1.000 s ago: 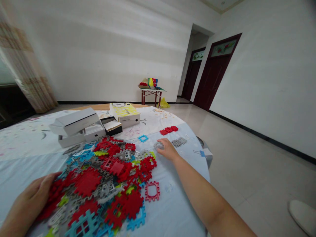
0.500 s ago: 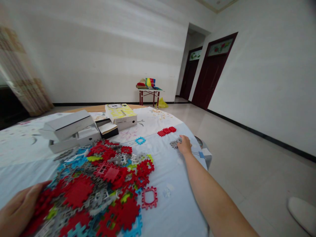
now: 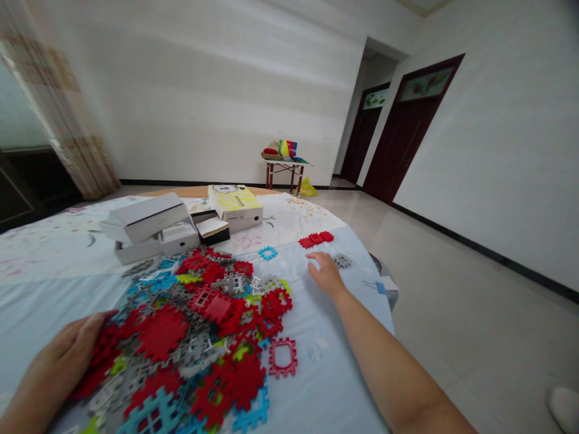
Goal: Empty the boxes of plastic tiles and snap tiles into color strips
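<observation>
The lettering on the one yellow-and-white box (image 3: 236,204) is too small to read surely. The right hand (image 3: 324,274) has thumb and forefinger slightly parted, nothing visible between them; one gray group of pieces (image 3: 342,260) lies just right of it, one red row (image 3: 316,239) beyond. The left hand (image 3: 66,355) is at the heap of plastic pieces (image 3: 163,331), fingers partly hidden; I cannot tell its grip.

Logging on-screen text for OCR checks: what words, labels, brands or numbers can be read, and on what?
No text reads with certainty.
Yellow-and-white box: dark lettering on top, small print on its side; both too blurred.
White box with dark mark: mark too small.
Multicoloured packet in the background: any print is too small.
Pile of toothed pieces: no lettering visible.
</observation>
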### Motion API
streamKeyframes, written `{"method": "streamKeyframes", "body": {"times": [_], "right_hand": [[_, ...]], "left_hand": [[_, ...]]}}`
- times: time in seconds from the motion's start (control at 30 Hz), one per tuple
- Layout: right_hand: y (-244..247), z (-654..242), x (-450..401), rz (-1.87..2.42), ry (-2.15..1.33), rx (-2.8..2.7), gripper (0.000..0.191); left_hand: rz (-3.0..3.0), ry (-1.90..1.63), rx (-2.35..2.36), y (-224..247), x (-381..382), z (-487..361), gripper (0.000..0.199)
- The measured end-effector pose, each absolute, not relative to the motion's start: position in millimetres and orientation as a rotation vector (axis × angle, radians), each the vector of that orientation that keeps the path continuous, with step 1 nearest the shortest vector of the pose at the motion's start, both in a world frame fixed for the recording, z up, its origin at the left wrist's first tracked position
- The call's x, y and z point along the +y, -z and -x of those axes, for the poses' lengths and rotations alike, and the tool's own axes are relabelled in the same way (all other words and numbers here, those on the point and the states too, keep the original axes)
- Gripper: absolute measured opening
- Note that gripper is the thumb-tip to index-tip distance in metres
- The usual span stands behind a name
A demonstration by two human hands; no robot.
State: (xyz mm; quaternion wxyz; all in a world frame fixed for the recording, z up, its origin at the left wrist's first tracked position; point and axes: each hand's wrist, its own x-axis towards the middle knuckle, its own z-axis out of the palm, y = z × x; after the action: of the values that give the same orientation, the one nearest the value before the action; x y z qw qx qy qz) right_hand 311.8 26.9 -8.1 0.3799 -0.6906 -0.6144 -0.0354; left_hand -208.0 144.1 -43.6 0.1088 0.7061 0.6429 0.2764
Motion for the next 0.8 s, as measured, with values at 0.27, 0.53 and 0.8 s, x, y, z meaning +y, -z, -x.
{"method": "streamKeyframes", "body": {"times": [0.27, 0.53, 0.8], "right_hand": [[14.4, -246.0, 35.2, 1.718, -0.175, -1.873, 0.035], [14.5, -242.5, 36.1, 1.686, -0.254, -1.839, 0.03], [9.7, -251.4, 37.9, 1.556, -0.383, -1.549, 0.023]], "left_hand": [[-1.897, -0.764, 1.913, 25.8, 131.3, 194.7, 0.049], [-1.876, -0.816, 1.906, 15.7, 122.3, 186.8, 0.05], [-1.872, -0.784, 1.905, 8.0, 117.2, 179.4, 0.06]]}}
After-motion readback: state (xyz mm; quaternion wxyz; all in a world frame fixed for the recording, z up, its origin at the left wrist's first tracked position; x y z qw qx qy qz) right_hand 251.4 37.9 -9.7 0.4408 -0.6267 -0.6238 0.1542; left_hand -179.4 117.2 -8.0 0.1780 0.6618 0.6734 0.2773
